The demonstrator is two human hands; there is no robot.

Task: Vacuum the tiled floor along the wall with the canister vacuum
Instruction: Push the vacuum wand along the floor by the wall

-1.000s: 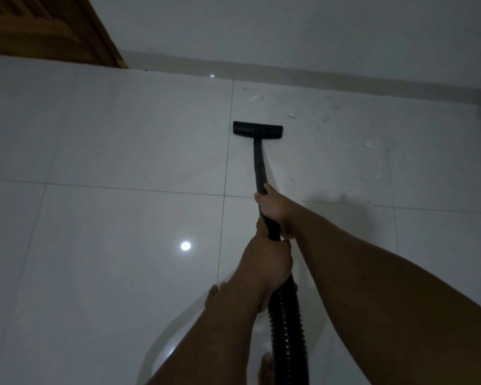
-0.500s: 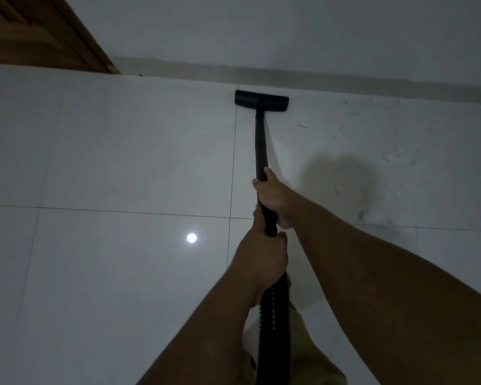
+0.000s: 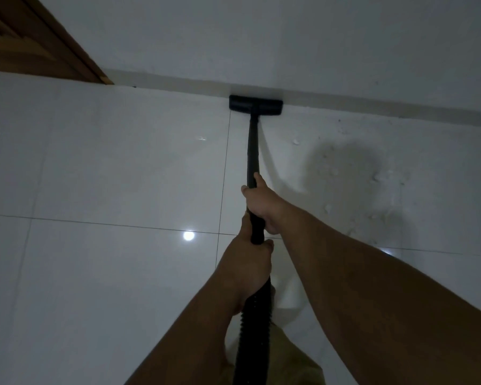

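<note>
A black vacuum wand [image 3: 252,151] runs away from me to a flat black floor nozzle [image 3: 255,105] that rests on the white tiled floor [image 3: 109,168] and touches the baseboard [image 3: 345,105] of the wall. My right hand [image 3: 263,202] is wrapped around the wand higher up. My left hand [image 3: 252,269] grips it just below, where the ribbed black hose [image 3: 252,329] begins. White crumbs and dust [image 3: 378,179] lie scattered on the tile to the right of the wand. The canister itself is out of view.
A brown wooden door frame [image 3: 75,51] meets the floor at the upper left. The grey wall [image 3: 289,37] spans the top. A ceiling light reflects on the tile [image 3: 188,236] left of my hands. My shadow darkens the dusty patch at right.
The nozzle has slid forward across the tile from about mid-tile to the baseboard. Both hands kept their grip and pushed forward with it.
</note>
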